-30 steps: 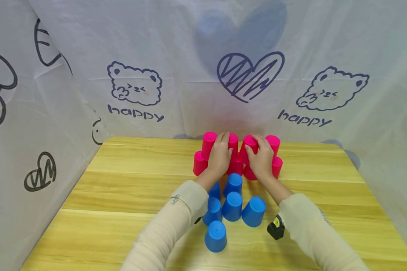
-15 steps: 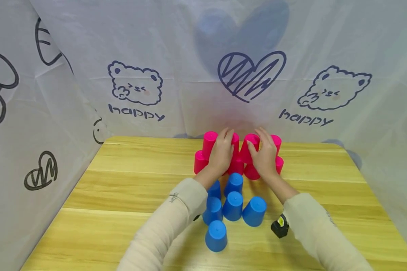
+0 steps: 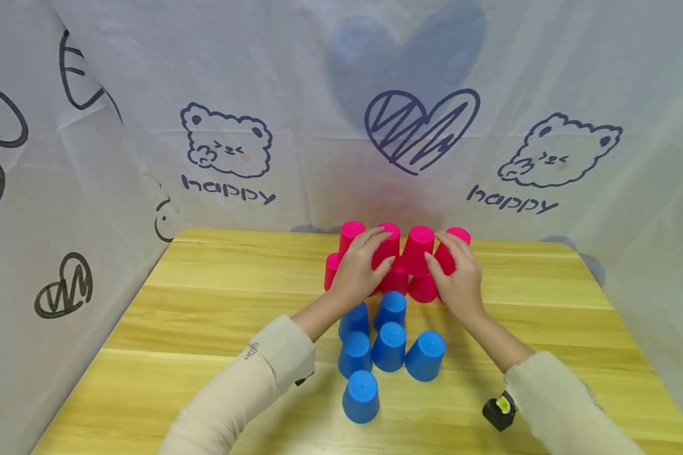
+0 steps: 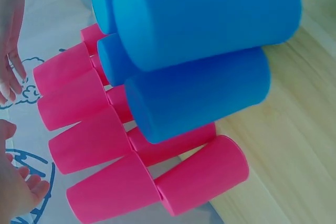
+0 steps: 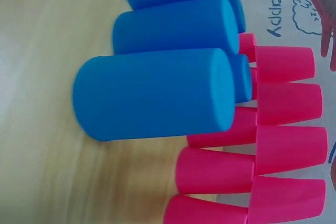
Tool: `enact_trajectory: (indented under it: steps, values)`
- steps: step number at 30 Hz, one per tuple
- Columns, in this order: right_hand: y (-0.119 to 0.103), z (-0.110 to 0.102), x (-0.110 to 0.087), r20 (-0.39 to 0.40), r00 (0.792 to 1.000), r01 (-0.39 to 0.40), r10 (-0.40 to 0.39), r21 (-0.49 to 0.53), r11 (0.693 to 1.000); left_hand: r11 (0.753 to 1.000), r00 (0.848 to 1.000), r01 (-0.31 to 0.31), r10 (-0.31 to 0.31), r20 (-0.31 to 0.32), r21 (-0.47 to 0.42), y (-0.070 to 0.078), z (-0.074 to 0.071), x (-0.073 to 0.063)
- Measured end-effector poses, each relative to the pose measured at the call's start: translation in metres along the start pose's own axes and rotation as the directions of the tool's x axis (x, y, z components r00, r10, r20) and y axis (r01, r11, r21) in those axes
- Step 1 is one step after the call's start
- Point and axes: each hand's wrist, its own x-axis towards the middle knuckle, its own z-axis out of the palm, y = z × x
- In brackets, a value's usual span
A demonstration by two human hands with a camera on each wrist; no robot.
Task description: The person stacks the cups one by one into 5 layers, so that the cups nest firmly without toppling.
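Observation:
Several pink cups point(image 3: 418, 249) stand upside down in two stacked rows at the back of the table, the upper row resting on the lower. My left hand point(image 3: 355, 265) hovers in front of the upper row at its left half, fingers loosely bent, holding nothing. At the right end, my right hand point(image 3: 461, 278) is spread beside the upper cups with thumb and fingers apart. The left wrist view shows the left hand point(image 4: 21, 195) off the upper pink cup point(image 4: 113, 187), level with its top. Part of the lower row is hidden behind hands and blue cups.
Several upside-down blue cups point(image 3: 389, 346) stand in front of the pink ones, one point(image 3: 361, 398) nearest the front. The wooden table point(image 3: 205, 328) meets a white printed curtain point(image 3: 319, 158) at the back. A black wrist device point(image 3: 499, 412) hangs below the right sleeve.
Both hands have let go of the upper pink cups and drawn back, the left toward the left and the right toward the right. The cups stay nearly in place.

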Motion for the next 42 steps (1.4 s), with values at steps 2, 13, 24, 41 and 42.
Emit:
enact_trajectory:
  steps: [2,13,24,41,42]
  values:
    - [0.002,-0.003,-0.005,0.014,1.000,0.012,-0.012,-0.004,1.000,1.000,1.000,-0.004,0.004,0.015,-0.019,-0.003,-0.002,-0.004]
    - [0.010,-0.012,-0.035,0.146,0.986,0.077,-0.080,0.023,0.997,0.995,0.991,0.058,-0.048,0.121,-0.078,-0.016,-0.002,-0.034]
    - [0.022,-0.024,-0.076,0.333,0.943,0.015,-0.032,0.054,0.998,0.957,0.965,0.203,-0.159,0.211,-0.208,-0.045,0.005,-0.069]
    - [0.040,-0.038,-0.102,0.564,0.819,-0.191,0.105,0.096,0.977,0.831,0.906,0.404,-0.305,0.295,-0.382,-0.073,0.006,-0.091]
    - [0.041,-0.037,-0.103,0.566,0.817,-0.198,0.108,0.100,0.975,0.827,0.903,0.411,-0.312,0.295,-0.384,-0.073,0.005,-0.092]
